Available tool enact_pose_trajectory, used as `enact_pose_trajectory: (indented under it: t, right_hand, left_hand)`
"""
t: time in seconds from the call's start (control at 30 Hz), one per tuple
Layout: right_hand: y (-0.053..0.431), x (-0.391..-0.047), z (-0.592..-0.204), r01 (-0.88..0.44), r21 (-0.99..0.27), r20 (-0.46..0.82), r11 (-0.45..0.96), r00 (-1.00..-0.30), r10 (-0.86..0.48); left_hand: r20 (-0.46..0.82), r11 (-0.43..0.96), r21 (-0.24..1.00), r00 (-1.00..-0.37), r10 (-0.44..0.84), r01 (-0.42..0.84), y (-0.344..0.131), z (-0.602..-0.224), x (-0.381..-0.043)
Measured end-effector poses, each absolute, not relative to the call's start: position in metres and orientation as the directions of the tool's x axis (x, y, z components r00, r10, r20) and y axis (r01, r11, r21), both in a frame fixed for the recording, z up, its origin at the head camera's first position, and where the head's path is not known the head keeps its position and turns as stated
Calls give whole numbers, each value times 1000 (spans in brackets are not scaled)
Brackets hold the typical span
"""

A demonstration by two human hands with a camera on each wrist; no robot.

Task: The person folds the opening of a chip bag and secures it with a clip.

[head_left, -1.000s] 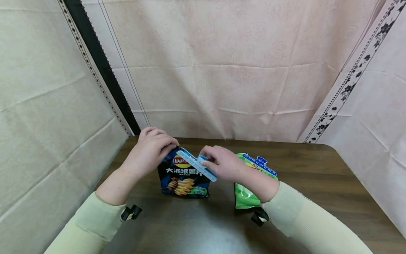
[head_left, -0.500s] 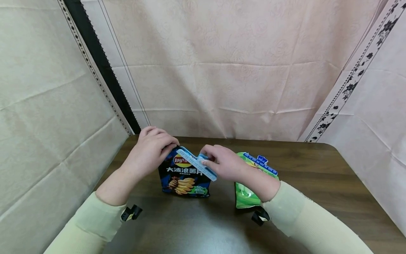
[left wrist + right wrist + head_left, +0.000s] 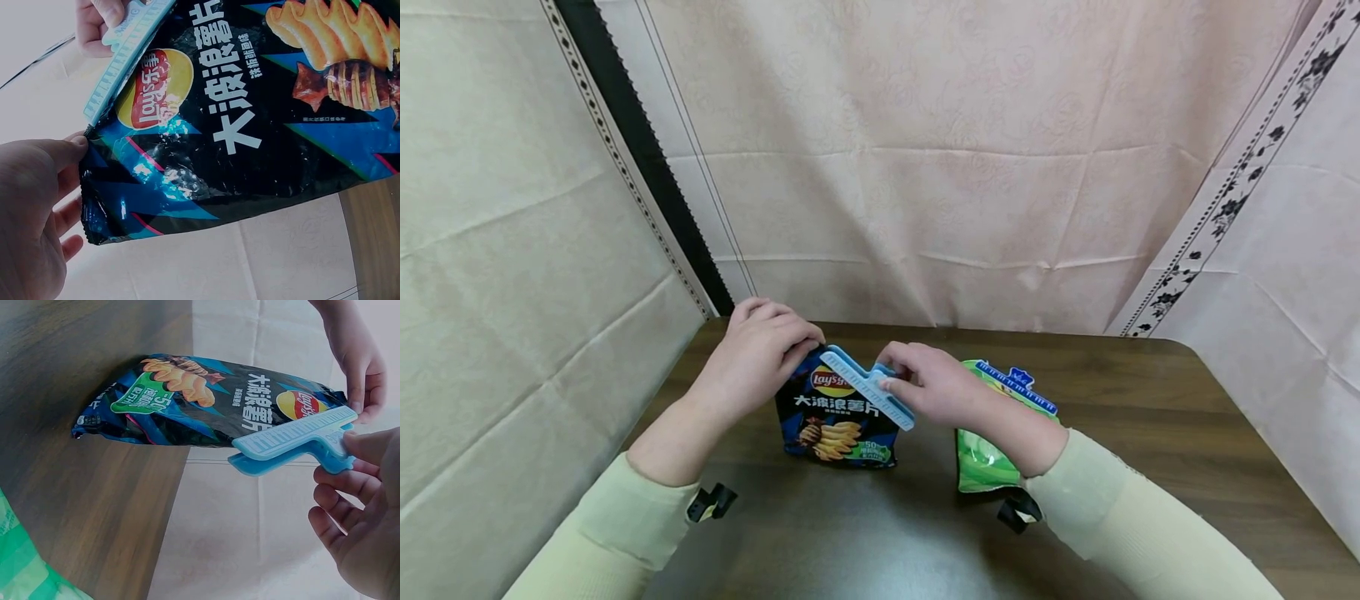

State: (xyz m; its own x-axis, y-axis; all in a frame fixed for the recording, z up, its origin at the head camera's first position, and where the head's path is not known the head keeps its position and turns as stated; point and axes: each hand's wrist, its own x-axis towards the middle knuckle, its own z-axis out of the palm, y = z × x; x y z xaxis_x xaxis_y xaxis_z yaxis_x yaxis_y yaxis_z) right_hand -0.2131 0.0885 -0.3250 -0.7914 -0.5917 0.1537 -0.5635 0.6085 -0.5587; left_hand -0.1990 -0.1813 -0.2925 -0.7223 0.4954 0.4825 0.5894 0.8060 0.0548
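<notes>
A black and blue Lay's chip bag [image 3: 827, 417] stands on the table at the middle. My left hand [image 3: 762, 350] pinches the bag's top left corner between thumb and fingers, as the left wrist view shows. With thumb and fingers my right hand [image 3: 936, 383] grips the handle of a light blue bag clip [image 3: 867, 387]. The clip lies slanted along the top of the bag; in the right wrist view its two long bars [image 3: 294, 434] come down over the top edge, slightly apart at the near end.
Behind my right forearm lies a green bag [image 3: 981, 462] with a dark blue clip [image 3: 1017, 386] across its top. Both bags are on a brown wooden table [image 3: 1120, 467]. Pale patterned cloth [image 3: 955, 208] hangs behind and at both sides.
</notes>
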Motion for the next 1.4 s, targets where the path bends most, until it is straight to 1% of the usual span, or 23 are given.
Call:
enact_pose_trajectory:
  t: [0.37,0.7,1.17,1.4]
  right_hand:
    - [84,-213,-321,-569,-557,153,605,-787,-598]
    - [82,-214,-318,-597,-528,175,604,-772,-611]
    - [80,-213,-322,-575,-523,178,630,-796,-579]
    - [79,-213,-325,-545,-555,183,629,-817,-547]
  left_hand:
    - [477,800,53,-719,505,597,-179,-293,-197]
    - [496,786,34,-693,523,617,-182,-292,-199]
    - [504,778,49,-688,522,626,-182,-290,-199]
    - [511,789,41,-691,511,614,-181,-291,-201]
